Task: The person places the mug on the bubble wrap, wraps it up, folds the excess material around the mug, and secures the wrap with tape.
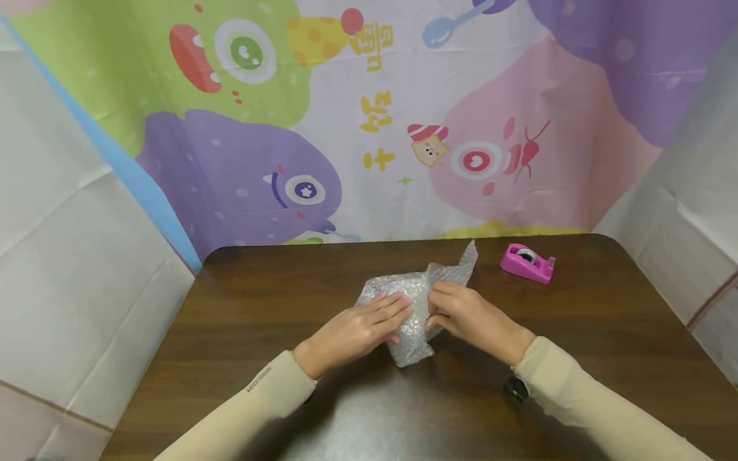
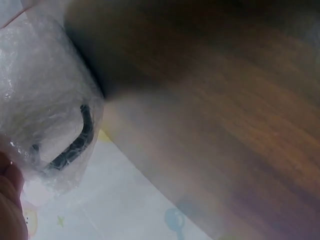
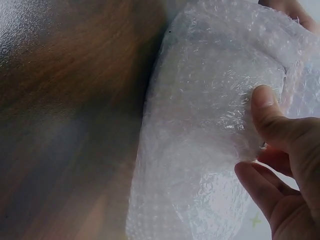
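A bundle of clear bubble wrap (image 1: 414,342) sits on the table in front of me, a loose strip (image 1: 468,261) sticking out at its far right. Through the plastic in the left wrist view shows a dark, curved, handle-like part (image 2: 82,142); the rest of the wrapped thing is veiled. My left hand (image 1: 369,322) rests on top of the bundle with its fingers extended. At the right side, my right hand (image 1: 466,315) pinches the edge of the wrap. In the right wrist view its thumb (image 3: 265,107) presses the plastic, fingers bent at the border.
A pink tape dispenser (image 1: 526,264) with a roll in it stands at the far right of the dark wooden table (image 1: 259,269). Behind the table hangs a cartoon-printed cloth (image 1: 392,211). Pale panels (image 1: 75,256) flank both sides.
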